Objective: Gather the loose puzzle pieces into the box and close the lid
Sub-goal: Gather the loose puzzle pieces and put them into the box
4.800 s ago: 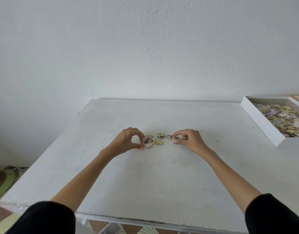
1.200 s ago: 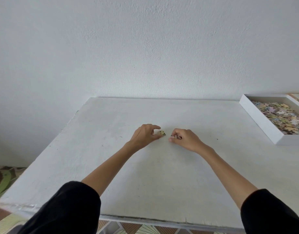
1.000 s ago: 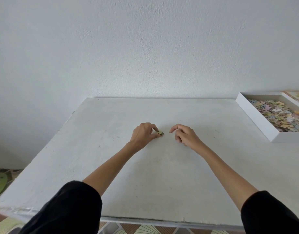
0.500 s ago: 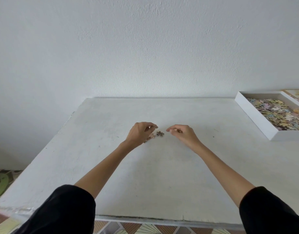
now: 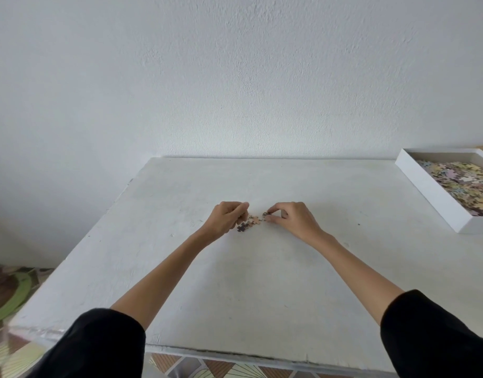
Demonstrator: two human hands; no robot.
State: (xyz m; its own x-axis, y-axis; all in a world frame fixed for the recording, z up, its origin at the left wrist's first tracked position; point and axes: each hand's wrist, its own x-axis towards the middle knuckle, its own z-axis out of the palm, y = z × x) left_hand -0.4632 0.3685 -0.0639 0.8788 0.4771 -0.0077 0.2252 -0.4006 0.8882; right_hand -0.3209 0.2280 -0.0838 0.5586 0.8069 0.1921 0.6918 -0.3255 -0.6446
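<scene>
White rough-plastered wall [image 5: 234,77] rises behind the white painted bench [image 5: 234,290], which fills most of our view. Near its middle lie the loose puzzle pieces [image 5: 252,221], a small cluster of pale pink, tan and dark cardboard shapes flat on the surface, directly between our two hands.

Our left hand [image 5: 226,221] sits just beside the cluster on its left, knuckles up, fingers curled inward with the thumb near the forefinger. The curl hides the fingertips, so we cannot tell whether it holds anything. The darkest piece of the cluster lies right at that hand.

Our right hand [image 5: 292,221] is on the other side. Its thumb and forefinger pinch a single small puzzle piece [image 5: 266,214] at the cluster's right edge, and the other fingers are loosely bent. Both forearms are bare, with black sleeves [image 5: 98,345] covering the upper arms at the bottom of the view.

Well apart from the hands, at the bench's far right, stands the shallow white cardboard box [image 5: 431,195], open-topped, set at an angle and partly cut by the frame. Many pastel puzzle pieces [image 5: 463,184] lie heaped inside it. Below the bench's left edge we see patterned floor tiles [image 5: 8,290] in green and brown.
</scene>
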